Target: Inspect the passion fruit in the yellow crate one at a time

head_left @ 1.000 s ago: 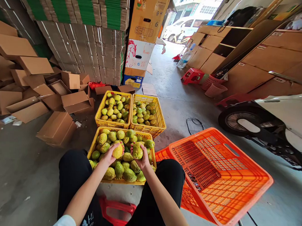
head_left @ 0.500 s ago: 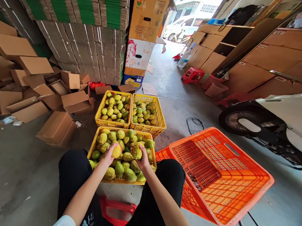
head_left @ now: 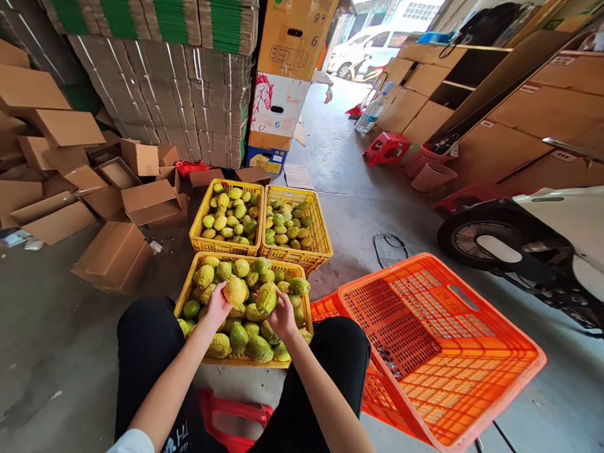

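Note:
My left hand [head_left: 219, 300] is closed round a bumpy yellow lemon-like fruit [head_left: 236, 291]. A greener lemon-like fruit [head_left: 267, 298] is in my right hand [head_left: 282, 316], gripped from its right side. Both are held apart over a yellow crate [head_left: 183, 293] between my knees, heaped with similar yellow and green fruits. Just behind it stand two more yellow crates of this fruit, one on the left [head_left: 197, 240] and one on the right [head_left: 324, 239]. My palms are mostly out of sight.
An orange crate [head_left: 495, 388] leans tilted by my right knee. A red stool [head_left: 234, 410] shows between my legs. Loose cardboard boxes [head_left: 115, 255] are scattered at left, before stacked flat cartons [head_left: 162, 93]. A motorbike [head_left: 525, 256] stands at right.
Both fruits have turned in my hands, and more of each surface shows. The left fruit has risen slightly; the right one has shifted a little to the left.

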Demonstrator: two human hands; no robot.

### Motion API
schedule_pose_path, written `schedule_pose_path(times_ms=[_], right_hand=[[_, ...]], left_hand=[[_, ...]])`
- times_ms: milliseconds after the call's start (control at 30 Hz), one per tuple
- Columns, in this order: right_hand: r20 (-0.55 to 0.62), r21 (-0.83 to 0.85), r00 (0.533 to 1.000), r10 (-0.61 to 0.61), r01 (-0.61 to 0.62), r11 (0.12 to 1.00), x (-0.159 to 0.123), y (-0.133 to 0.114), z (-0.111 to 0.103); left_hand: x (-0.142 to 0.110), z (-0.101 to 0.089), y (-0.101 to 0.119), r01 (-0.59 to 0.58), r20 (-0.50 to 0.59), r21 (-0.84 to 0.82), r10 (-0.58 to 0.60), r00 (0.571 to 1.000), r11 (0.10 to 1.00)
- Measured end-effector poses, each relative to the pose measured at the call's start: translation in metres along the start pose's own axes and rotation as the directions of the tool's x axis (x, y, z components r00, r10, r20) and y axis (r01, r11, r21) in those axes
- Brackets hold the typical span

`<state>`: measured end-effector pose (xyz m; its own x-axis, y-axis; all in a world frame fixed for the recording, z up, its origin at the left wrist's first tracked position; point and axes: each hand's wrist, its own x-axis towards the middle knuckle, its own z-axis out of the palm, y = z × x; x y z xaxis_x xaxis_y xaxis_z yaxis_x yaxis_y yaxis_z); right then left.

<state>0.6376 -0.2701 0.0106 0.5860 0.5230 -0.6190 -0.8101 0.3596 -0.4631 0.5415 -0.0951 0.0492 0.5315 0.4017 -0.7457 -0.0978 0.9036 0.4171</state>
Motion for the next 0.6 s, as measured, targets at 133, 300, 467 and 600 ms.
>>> schedule_pose_path(times_ms=[133,300,467,600], right_hand=[[-0.042,-0.041,0.999,-0.025,0.023,0.999,0.000,0.003,-0.002],[-0.020,-0.107,0.999,-0.044,0.041,0.993,0.001,0.009,-0.002],[-0.091,-0.192,0.993,-0.075,0.057,0.980,0.003,0.013,-0.001],[-0.120,-0.220,0.978,-0.173,0.144,0.965,0.005,0.010,-0.003]], left_hand=[[0.000,0.000,-0.008,-0.024,-0.049,0.036,0.025,0.998,0.999],[-0.001,-0.004,-0.011,0.005,-0.015,0.095,-0.003,1.000,0.996],[-0.009,0.000,-0.007,0.138,0.012,0.179,-0.142,0.990,0.974],[-0.016,0.006,-0.001,0.206,-0.036,0.212,-0.203,0.979,0.955]])
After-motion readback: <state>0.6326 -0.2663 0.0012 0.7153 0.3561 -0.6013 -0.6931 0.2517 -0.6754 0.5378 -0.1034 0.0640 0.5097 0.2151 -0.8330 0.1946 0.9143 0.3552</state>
